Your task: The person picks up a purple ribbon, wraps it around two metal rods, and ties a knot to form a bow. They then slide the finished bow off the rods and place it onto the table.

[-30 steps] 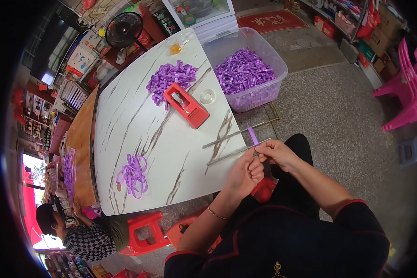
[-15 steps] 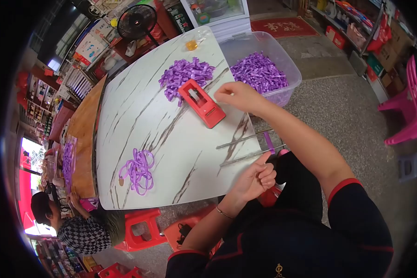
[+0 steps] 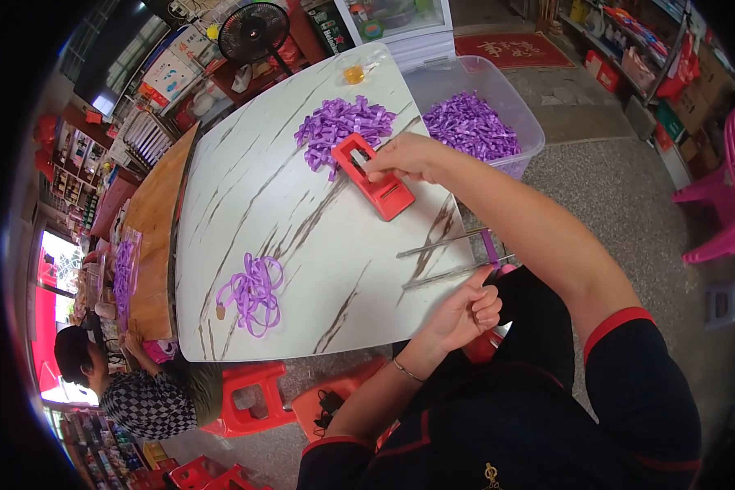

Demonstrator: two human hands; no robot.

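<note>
My left hand (image 3: 464, 317) is at the table's near right edge, fingers curled, one digit stretched up against a purple ribbon strip (image 3: 489, 250). That strip lies across two thin metal rods (image 3: 441, 279) jutting over the tabletop. My right hand (image 3: 408, 158) reaches over the red tape dispenser (image 3: 386, 196), its pinched fingertips at the roll opening; whether tape is between them is hidden. Behind the dispenser lies a pile of short folded purple ribbon pieces (image 3: 343, 129). A loose coil of purple ribbon (image 3: 255, 296) rests on the left part of the table.
A clear plastic tub (image 3: 531, 135) of purple pieces stands beyond the marble-patterned table (image 3: 302, 237). A yellow item (image 3: 354, 75) sits at the far corner. Another person (image 3: 143, 392) works at a wooden table (image 3: 151, 253) to the left. Red stools (image 3: 253, 400) stand below.
My right hand has moved left from beside the tape dispenser onto it. My left hand stays at the ribbon strip on the rods. The whole view has shifted slightly.
</note>
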